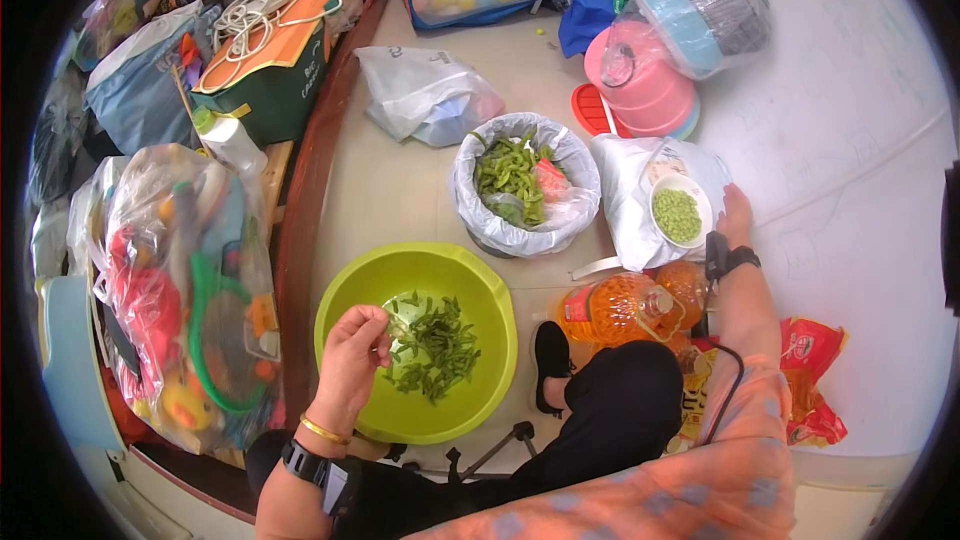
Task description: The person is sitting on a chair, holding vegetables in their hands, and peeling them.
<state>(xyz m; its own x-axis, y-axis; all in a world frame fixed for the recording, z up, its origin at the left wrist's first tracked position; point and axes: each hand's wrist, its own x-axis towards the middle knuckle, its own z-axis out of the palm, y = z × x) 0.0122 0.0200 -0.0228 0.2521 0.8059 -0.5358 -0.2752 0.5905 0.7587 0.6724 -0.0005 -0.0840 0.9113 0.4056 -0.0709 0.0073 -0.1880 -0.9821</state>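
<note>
My left hand is over the left side of a lime-green plastic basin, its thumb and fingertips pinched together. A small pale blur shows at the fingertips; I cannot make out what it is. Green bean pods lie heaped in the basin. My right hand is just right of a white bowl of shelled green beans. The bowl rests at the right side of a white plastic bag. Whether the right fingers touch the bowl or bag is unclear.
A bin lined with a white bag holds pods and wrappers. Orange oil bottles stand near my shoe. Pink buckets are by the white wall. Bagged toys fill the left side, behind a reddish-brown wooden edge.
</note>
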